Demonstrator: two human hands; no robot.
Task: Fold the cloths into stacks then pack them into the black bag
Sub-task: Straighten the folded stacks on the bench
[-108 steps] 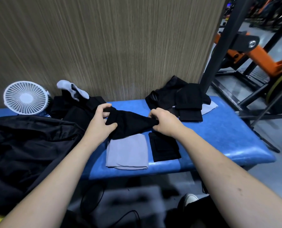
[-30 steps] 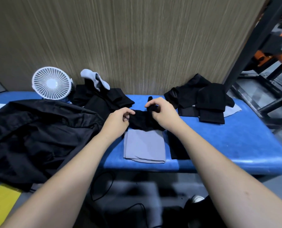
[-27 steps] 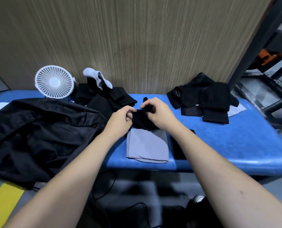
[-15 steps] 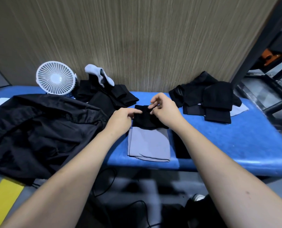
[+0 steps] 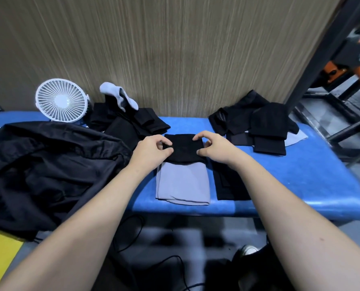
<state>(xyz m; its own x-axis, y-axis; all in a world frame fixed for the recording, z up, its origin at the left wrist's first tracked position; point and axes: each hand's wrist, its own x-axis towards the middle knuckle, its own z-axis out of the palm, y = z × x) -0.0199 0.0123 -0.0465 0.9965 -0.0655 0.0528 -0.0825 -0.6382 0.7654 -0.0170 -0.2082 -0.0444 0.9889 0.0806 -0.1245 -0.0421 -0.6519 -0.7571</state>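
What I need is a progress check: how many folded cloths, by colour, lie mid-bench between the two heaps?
Black: 2, the held black cloth, pinched by the left hand and right hand, and the flat black cloth beside it
Grey: 1, the grey cloth
Total: 3

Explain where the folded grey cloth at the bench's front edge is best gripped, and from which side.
Pinch the folded grey cloth at its near edge, coming from the front: that edge lies clear at the blue padded bench front, while the folded black cloth covers its far end.
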